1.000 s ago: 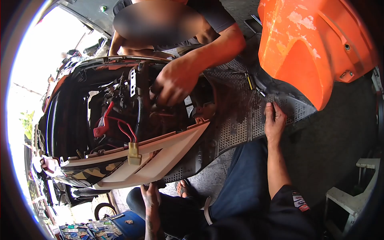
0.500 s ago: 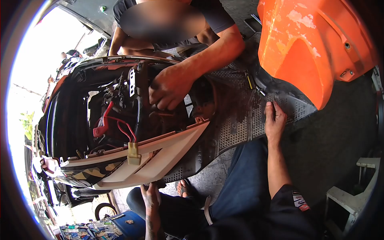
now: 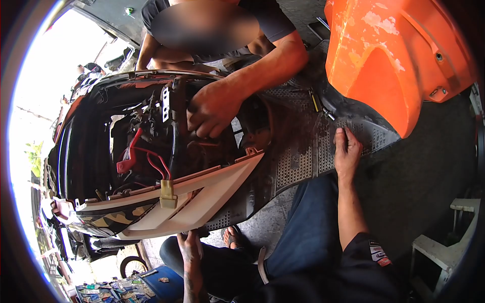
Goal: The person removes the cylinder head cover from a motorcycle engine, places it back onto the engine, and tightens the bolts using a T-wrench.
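Note:
My right hand (image 3: 348, 151) grips the edge of a grey, textured scooter floorboard (image 3: 298, 164), with fingers lying on its upper face. Low beside the scooter, my left hand (image 3: 190, 248) reaches up to the underside of the white side panel (image 3: 222, 194); its fingertips are hidden there. Near that panel, a yellowish connector (image 3: 168, 194) hangs from red wires (image 3: 157, 164). Another person's hand (image 3: 214, 112) reaches into the open scooter body, over the dark parts inside. What those fingers touch is hidden.
A large orange body panel (image 3: 376, 55) with worn paint stands at the upper right. A yellow-handled tool (image 3: 315, 101) lies on the floorboard. At the lower right is a pale stand (image 3: 444, 250). Small packets (image 3: 108, 292) lie at the lower left, beside a blue surface (image 3: 169, 284).
The other person's hand and forearm have shifted very slightly inside the scooter body. My two hands stay in place.

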The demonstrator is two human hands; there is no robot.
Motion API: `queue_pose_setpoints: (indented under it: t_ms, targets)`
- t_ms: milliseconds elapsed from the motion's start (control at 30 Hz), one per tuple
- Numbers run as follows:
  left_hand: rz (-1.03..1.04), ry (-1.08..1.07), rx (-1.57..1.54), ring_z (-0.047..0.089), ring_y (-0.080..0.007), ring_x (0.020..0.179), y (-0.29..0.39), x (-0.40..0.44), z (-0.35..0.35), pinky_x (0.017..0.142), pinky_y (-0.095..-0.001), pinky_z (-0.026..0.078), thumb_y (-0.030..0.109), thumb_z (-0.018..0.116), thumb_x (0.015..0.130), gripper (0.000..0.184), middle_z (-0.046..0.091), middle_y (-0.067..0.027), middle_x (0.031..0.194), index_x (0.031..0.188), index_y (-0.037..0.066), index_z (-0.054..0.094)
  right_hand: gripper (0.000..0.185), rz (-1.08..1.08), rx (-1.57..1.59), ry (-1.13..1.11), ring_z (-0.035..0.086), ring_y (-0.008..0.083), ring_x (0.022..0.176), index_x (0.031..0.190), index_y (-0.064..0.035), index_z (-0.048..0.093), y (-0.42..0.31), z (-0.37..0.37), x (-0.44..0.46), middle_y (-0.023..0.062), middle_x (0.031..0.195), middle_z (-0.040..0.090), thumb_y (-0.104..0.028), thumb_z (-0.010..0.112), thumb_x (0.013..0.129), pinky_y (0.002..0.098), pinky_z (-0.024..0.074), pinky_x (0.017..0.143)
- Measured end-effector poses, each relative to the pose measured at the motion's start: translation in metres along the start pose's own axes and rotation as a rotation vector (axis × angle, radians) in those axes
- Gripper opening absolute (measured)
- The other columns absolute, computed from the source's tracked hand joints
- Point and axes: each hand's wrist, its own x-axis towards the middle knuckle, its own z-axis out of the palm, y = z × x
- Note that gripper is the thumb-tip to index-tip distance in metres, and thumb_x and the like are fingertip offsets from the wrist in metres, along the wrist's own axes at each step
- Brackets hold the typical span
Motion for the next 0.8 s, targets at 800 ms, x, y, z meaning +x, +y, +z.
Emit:
queue_pose_setpoints:
  t_ms: [800]
  targets:
    - [0.006,0.026,-0.013,0.057,-0.0372,0.095,0.012,-0.003,0.009,0.081,-0.0411,0.047,-0.010,0.057,0.079,0.032,0.057,-0.0214,0.103,0.108,0.002,0.063,0.033,0.008,0.041,0.012,0.043,0.0178,0.053,0.076,0.0042,0.055,-0.001,0.001,0.000,0.0131,0.057,0.049,-0.025,0.055,0.092,0.0333,0.0395,0.054]
